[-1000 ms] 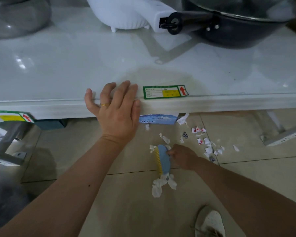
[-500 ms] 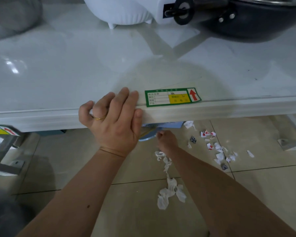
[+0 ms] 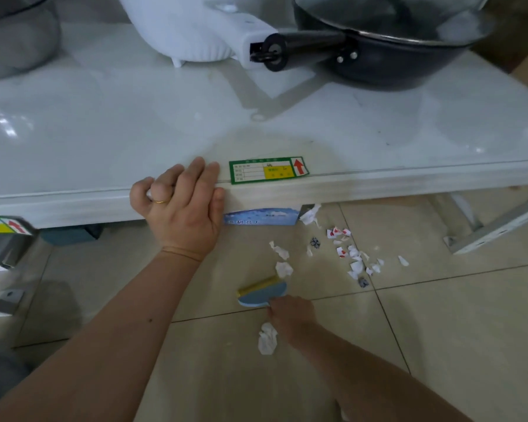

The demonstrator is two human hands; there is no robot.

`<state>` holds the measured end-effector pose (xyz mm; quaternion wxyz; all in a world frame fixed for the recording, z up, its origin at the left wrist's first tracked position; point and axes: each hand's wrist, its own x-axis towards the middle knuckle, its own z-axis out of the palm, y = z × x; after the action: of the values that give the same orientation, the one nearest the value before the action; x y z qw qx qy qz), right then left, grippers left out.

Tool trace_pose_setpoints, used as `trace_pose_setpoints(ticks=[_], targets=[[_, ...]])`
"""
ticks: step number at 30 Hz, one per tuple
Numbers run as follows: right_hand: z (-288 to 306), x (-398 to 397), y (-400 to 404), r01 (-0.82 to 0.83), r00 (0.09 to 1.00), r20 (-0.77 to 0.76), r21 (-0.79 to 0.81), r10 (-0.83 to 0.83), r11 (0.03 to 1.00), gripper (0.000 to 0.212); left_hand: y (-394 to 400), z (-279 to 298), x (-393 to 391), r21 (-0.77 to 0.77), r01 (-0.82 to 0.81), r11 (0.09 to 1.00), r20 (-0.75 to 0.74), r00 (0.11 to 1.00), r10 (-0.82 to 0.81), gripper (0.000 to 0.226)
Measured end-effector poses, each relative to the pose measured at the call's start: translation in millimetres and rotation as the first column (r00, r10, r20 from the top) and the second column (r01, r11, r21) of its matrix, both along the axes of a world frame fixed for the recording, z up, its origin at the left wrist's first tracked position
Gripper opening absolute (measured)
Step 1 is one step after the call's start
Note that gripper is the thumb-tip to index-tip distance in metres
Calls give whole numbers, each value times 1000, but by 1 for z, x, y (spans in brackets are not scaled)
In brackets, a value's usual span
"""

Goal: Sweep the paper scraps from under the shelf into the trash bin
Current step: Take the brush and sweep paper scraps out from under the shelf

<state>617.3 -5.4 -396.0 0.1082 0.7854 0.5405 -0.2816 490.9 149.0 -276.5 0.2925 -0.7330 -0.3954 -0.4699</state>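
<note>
My left hand (image 3: pixel 183 208) lies flat over the front edge of the white shelf (image 3: pixel 378 184), fingers apart, holding nothing. Down on the tiled floor my right hand (image 3: pixel 290 313) is shut on a small blue hand brush (image 3: pixel 264 292) with yellow bristles facing the shelf. Two crumpled white scraps (image 3: pixel 282 263) lie just beyond the bristles. Another white wad (image 3: pixel 267 341) rests beside my right wrist. Several torn scraps with red and black marks (image 3: pixel 352 257) are strewn to the right. No trash bin is visible.
A blue printed card (image 3: pixel 262 217) and a white scrap (image 3: pixel 310 214) stick out from under the shelf. A black pan (image 3: pixel 378 41), a white appliance (image 3: pixel 195 28) and a glass bowl (image 3: pixel 16 38) stand on the shelf. A metal shelf leg (image 3: pixel 494 223) sits right, another frame (image 3: pixel 0 269) left.
My right hand reached in under the shelf edge, then drew back toward me with the brush, which now lies crosswise. White scraps have been dragged out along the floor. My left hand stayed put.
</note>
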Motion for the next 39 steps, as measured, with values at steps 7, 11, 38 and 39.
trace_pose_setpoints(ticks=[7, 11, 38, 39], targets=[[30, 17, -10, 191, 982, -52, 219, -184, 957, 42, -4, 4, -2, -49, 16, 999, -22, 1000, -17, 34], [39, 38, -5, 244, 970, -56, 289, -238, 926, 42, -24, 14, 6, -151, 57, 987, 10, 998, -56, 37], [7, 101, 40, 363, 910, 30, 423, -413, 830, 44, -16, 11, 72, 162, 131, 978, -17, 991, -130, 32], [6, 110, 44, 407, 890, 10, 436, -456, 803, 44, -16, 10, 72, 173, 129, 976, -10, 992, -129, 33]])
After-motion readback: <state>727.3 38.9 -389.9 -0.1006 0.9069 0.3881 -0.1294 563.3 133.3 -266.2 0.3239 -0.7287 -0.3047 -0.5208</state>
